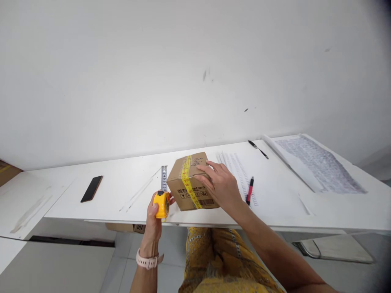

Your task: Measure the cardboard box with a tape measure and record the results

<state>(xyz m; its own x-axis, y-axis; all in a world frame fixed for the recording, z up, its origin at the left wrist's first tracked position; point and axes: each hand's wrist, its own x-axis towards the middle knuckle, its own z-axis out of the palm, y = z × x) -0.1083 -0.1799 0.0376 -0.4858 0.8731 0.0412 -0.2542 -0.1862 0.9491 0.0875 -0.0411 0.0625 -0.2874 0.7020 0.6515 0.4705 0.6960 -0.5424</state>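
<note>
A small brown cardboard box (174,192) with yellow printed tape around it and handwriting on top stands near the table's front edge. My left hand (152,211) is closed around a yellow tape measure (161,204) just left of the box. Its short metal blade (164,178) sticks out away from me, beside the box's left side. My right hand (221,184) rests on the box's right side and top edge, with the fingers lying across the cardboard. The thumb of that hand is hidden, so I cannot tell how firmly it grips.
On the white table (128,169) a dark phone (92,189) lies to the left. Right of the box are printed sheets (275,203), a red and black pen (250,190), a black pen (258,149) and a page of dense writing (317,162). A wall (171,81) rises behind.
</note>
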